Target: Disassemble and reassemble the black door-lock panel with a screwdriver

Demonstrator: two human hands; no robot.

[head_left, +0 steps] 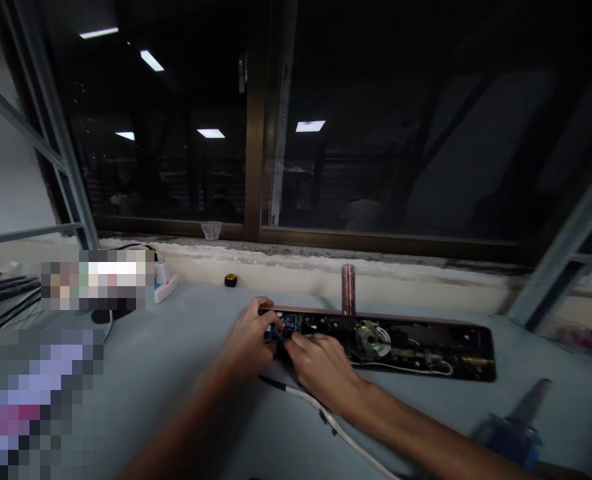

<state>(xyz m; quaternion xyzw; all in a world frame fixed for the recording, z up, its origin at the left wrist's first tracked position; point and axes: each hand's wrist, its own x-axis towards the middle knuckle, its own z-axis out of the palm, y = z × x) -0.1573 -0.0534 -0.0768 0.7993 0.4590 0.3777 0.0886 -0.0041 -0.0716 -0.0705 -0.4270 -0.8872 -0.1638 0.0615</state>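
Far left on the grey tabletop [176, 373] sits a white device [162, 283] with a red mark on it; any lettering there is too small to read. Just right of it, up on the window sill [301, 257], stands a clear plastic cup [211, 231], and below it a small black-and-yellow round object [231, 280] lies near the wall.

Now the left hand [249, 340]: fingers curled, clamped around the left end of the lock panel [426, 363]. The panel is long, dark and copper-edged, and it lies flat with its open back facing up. Its long axis runs left to right across the tabletop, roughly along the window, with the right end a touch nearer the camera. At that left end a blue circuit board [291, 325] shows between the two hands; its print is too dim and fine to make out.

The right hand [326, 370] comes in next, fingers drawn together with their tips down on the board. Whether they pinch anything, I can't tell. A white cable [321, 410] trails from under the hands toward the near edge.

Further right, a copper cylinder [348, 288] stands upright at the panel's far edge, and a brass wheel [373, 338] sits inside the panel just beside it. At the far right, near the camera, lies a blurred blue tool [513, 433].
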